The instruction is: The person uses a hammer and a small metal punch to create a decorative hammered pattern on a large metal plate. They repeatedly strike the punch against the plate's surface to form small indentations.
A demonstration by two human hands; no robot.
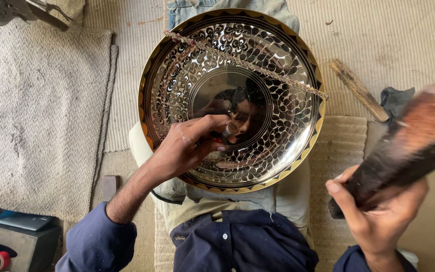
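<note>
While the left hand (pixel 187 146) pinches a small punch (pixel 226 132) upright on the engraved plate (pixel 232 98), the right hand (pixel 378 216) grips a raised mallet (pixel 409 146).

Craft workshop, work done sitting on floor. Woven mats (pixel 36 116) cover ground. Large engraved metal plate (pixel 177 70) rests on lap. Worn wooden mallet (pixel 404 146) in hand, wooden stick (pixel 358 89) and dark rag (pixel 396 100) lie beside, metal box (pixel 23 242) at corner.

A grey woven mat (pixel 36 116) covers the floor's left side. A wooden stick (pixel 358 89) and dark cloth (pixel 396 99) lie toward the right edge. A metal box (pixel 23 242) fills the lower-left corner.
</note>
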